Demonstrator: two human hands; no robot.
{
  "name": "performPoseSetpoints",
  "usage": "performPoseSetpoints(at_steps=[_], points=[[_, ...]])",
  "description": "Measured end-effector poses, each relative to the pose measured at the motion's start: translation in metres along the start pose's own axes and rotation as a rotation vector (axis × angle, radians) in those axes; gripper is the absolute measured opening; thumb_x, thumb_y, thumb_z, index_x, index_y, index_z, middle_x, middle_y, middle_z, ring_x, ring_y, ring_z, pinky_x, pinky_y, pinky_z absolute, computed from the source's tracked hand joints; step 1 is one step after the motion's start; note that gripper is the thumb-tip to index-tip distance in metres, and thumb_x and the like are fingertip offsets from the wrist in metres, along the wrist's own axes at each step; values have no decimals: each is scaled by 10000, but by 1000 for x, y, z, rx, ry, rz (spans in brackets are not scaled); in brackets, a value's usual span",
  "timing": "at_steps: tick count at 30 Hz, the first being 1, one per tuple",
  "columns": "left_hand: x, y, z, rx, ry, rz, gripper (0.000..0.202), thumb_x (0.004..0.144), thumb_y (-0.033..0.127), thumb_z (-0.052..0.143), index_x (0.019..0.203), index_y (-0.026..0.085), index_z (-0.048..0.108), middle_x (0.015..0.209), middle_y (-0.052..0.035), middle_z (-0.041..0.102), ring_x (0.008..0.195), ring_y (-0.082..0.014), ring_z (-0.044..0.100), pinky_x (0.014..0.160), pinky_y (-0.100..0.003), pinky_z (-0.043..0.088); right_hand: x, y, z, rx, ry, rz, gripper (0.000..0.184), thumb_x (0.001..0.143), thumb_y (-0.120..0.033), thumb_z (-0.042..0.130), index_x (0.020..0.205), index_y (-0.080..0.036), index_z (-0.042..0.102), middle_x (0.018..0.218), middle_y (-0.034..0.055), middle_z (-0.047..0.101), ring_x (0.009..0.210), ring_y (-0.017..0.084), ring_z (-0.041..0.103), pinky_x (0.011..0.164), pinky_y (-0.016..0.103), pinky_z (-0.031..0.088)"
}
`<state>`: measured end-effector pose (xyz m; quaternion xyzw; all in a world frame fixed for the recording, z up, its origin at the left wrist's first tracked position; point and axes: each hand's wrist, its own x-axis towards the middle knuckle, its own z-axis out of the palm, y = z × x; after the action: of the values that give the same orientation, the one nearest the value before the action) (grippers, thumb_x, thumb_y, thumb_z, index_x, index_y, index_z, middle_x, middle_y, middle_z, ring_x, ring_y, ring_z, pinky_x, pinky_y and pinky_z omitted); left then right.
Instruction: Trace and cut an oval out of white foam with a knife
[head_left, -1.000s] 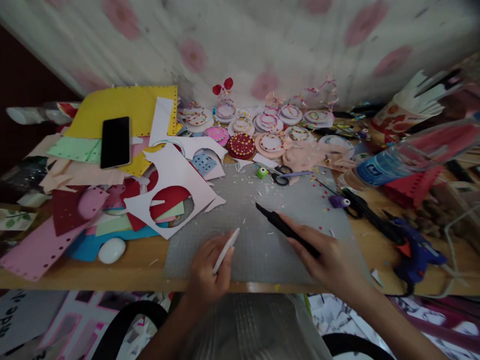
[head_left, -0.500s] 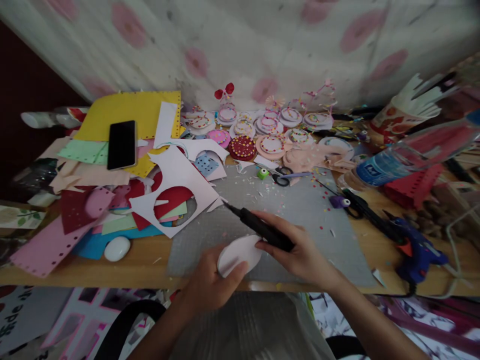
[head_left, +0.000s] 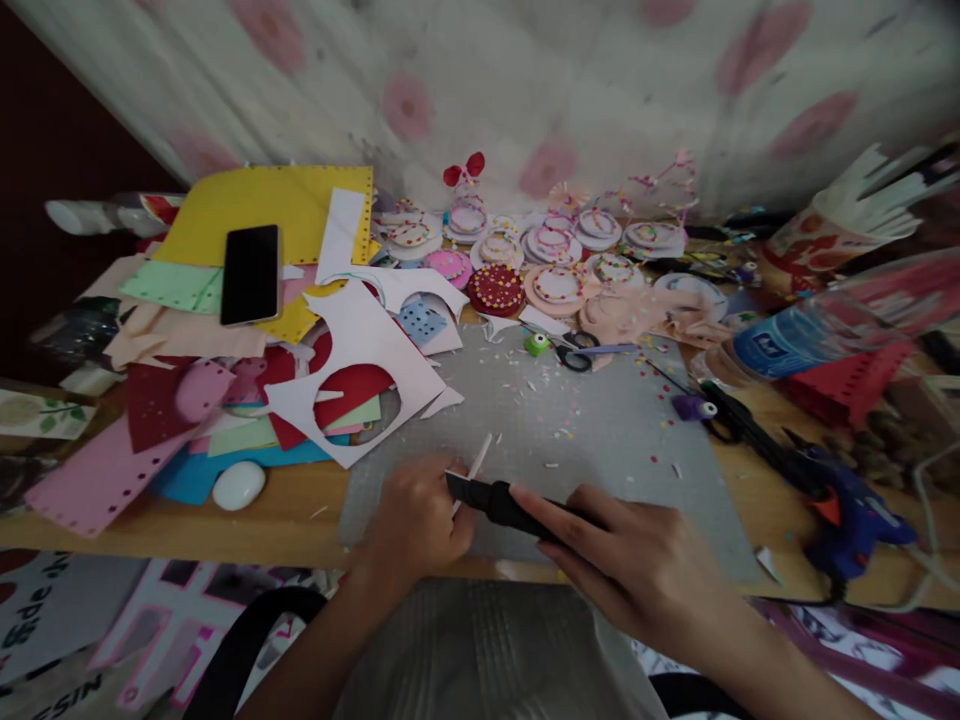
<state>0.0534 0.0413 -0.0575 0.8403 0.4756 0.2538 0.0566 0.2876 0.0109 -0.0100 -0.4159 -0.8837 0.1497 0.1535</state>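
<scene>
My left hand [head_left: 420,515] is closed round a white foam disc [head_left: 482,456], turned so that only its thin edge shows. In my right hand [head_left: 637,550] is a black-handled craft knife [head_left: 517,507], the forefinger stretched along its handle. The knife's blade lies against or just beside the disc's edge, close to the left fingers; I cannot tell whether it touches. Both hands are over the front of a grey cutting mat [head_left: 637,440] strewn with tiny scraps. A white foam sheet [head_left: 360,335] with round cut-outs lies beyond the left hand.
Decorated little foam hats [head_left: 495,290] stand along the back. Scissors [head_left: 577,352] lie on the mat. A phone [head_left: 251,275] rests on coloured sheets at left. Toward the right are a water bottle [head_left: 772,345], a cup of white sticks [head_left: 806,240] and a blue glue gun [head_left: 855,520].
The disc has turned from face-up to edge-on in my left hand. My right hand has brought the knife down, from pointing at the sheet to the disc's edge. The view has shifted slightly.
</scene>
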Motion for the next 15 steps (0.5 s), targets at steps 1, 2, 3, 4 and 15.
performPoseSetpoints(at_steps=[1,2,3,4,15], points=[[0,1,0,2,-6,-2,214,868,197,473,684,188,582,619,-41,603,586,-209,600,534,-333,378,0,0,-2,-13,-6,-3,468,1030,-310,389,1495,-275,348,794,-9,586,564,95,575,508,232,426],[0,2,0,4,-5,-3,210,866,194,473,686,187,581,617,-41,599,586,-209,598,534,-333,378,0,0,-4,-29,-8,-4,468,1031,-310,388,1496,-273,349,791,-9,587,562,94,573,505,233,423],[0,2,0,5,-2,3,206,859,187,471,683,186,577,613,-41,596,584,-208,595,531,-332,378,0,0,-5,-43,-11,-3,469,1031,-308,388,1497,-267,348,790,-8,591,561,93,572,504,235,422],[0,3,0,7,1,7,204,852,178,468,676,186,571,611,-43,593,579,-206,590,527,-332,378,0,0,-6,-52,-11,-2,471,1031,-305,389,1498,-260,348,788,-7,595,560,93,572,502,235,420],[-5,2,3,-40,11,4,226,927,178,469,755,150,614,642,-47,599,596,-196,579,558,-321,406,-4,36,2,-262,116,225,414,1031,-363,363,1408,-264,501,729,-5,637,490,105,598,408,221,361]])
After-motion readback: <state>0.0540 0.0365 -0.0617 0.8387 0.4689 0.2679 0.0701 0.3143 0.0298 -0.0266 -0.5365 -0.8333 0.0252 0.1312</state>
